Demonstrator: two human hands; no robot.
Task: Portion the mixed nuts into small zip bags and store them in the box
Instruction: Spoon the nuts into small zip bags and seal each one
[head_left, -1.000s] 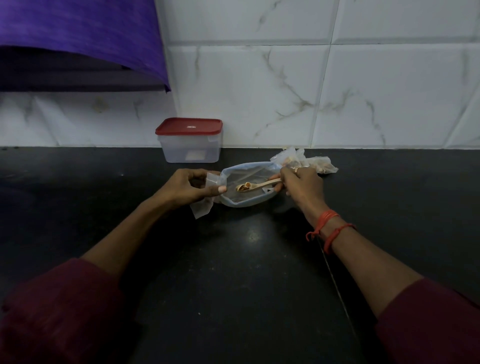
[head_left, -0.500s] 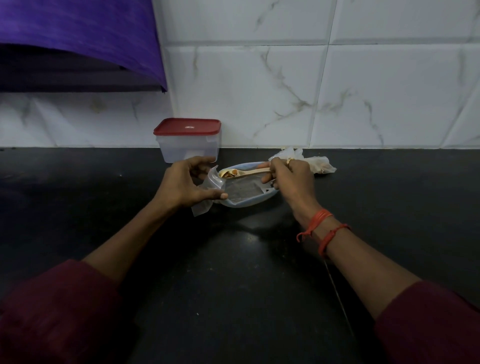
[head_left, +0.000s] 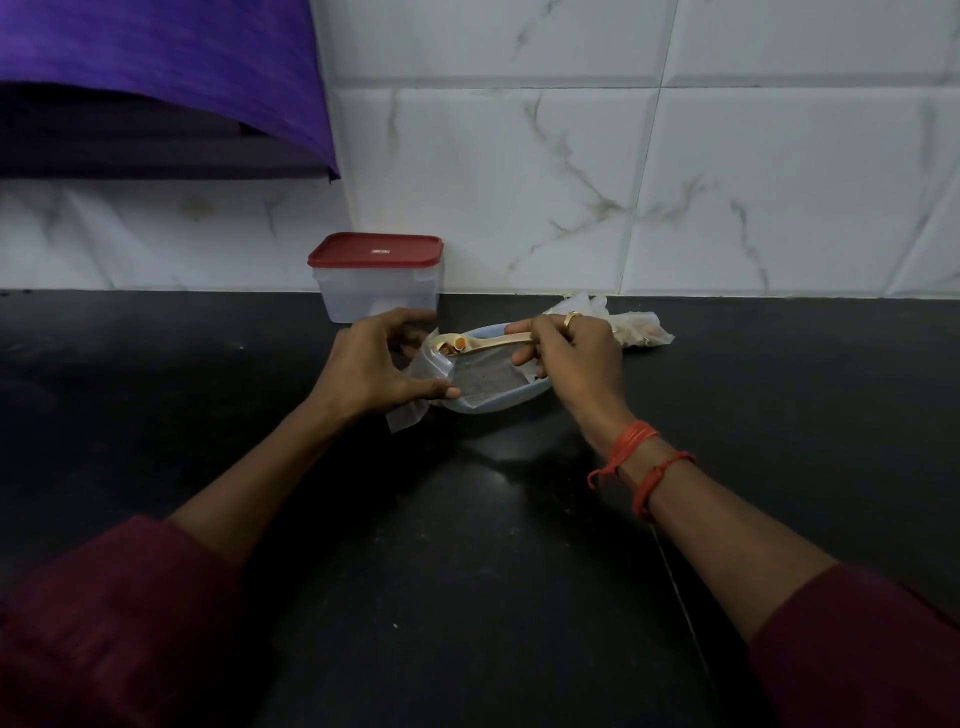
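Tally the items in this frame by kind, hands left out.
Plastic bags: 2 (small clear zip bag, crumpled clear bag of nuts)
Translucent box with red lid: 1
Pale blue oval dish: 1
Gold-coloured spoon: 1
Flat greyish packet in dish: 1
Total: 6

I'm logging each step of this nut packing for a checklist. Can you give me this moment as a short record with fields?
left hand: grips the zip bag, mouth toward the spoon
right hand: holds the spoon, its bowl at the bag's mouth
spoon load: a few nuts
dish: light blue, on the black counter, under the spoon
box: by the wall, red lid on
packet: clear, behind the right hand
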